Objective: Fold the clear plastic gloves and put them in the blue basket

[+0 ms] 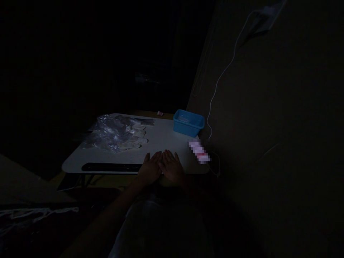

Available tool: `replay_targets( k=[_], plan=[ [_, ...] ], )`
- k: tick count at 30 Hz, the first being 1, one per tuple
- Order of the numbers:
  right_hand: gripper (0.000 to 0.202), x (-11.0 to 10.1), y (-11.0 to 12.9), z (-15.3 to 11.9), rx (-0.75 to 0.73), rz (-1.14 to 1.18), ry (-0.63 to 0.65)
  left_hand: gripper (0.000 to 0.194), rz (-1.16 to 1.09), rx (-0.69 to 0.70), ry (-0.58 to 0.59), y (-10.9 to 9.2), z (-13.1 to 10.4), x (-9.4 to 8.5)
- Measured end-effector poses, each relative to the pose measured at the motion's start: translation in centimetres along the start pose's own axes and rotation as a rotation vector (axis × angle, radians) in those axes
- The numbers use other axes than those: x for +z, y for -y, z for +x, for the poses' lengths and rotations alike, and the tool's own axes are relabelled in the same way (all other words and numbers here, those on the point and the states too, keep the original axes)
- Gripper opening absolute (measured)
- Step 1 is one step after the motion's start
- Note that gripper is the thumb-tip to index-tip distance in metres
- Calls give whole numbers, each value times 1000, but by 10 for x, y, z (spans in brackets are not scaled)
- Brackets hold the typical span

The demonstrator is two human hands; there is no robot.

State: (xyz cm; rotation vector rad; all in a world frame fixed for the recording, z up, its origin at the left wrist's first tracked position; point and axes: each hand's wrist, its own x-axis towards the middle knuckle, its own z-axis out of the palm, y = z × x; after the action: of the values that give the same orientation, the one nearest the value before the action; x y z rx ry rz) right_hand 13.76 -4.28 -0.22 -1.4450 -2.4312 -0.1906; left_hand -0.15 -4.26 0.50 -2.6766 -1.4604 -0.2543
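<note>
Side by side at the front edge of a white table, my left hand and my right hand lie with their fingers stretched out. Both are open, and nothing shows in either. Their inner edges touch or nearly touch. To the left on the tabletop is a crumpled clear plastic bag. Several pale, flat pieces lie at its right side; the dim light hides what they are. A blue plastic basin stands at the table's back right corner.
A lit, pixelated phone-like object lies at the table's right edge. Near it, a white cable runs up the wall to a socket. A dark slot lines the front edge. Behind the table is a small spool-like item. The room is very dark.
</note>
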Motion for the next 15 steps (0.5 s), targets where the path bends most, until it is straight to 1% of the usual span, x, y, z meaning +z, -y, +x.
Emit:
replay_targets(
  k=[4, 8, 11, 15],
  plan=[
    [51, -2, 1, 1, 24, -2, 21, 51, -3, 10, 13, -1, 0, -1],
    [51, -1, 2, 2, 35, 4, 34, 52, -9, -17, 9, 0, 1, 2],
    [50, -1, 0, 1, 46, 14, 12, 51, 5, -13, 2, 0, 2, 3],
    [51, -1, -11, -6, 132, 4, -28, 50, 1, -22, -37, -1, 2, 4]
  ],
)
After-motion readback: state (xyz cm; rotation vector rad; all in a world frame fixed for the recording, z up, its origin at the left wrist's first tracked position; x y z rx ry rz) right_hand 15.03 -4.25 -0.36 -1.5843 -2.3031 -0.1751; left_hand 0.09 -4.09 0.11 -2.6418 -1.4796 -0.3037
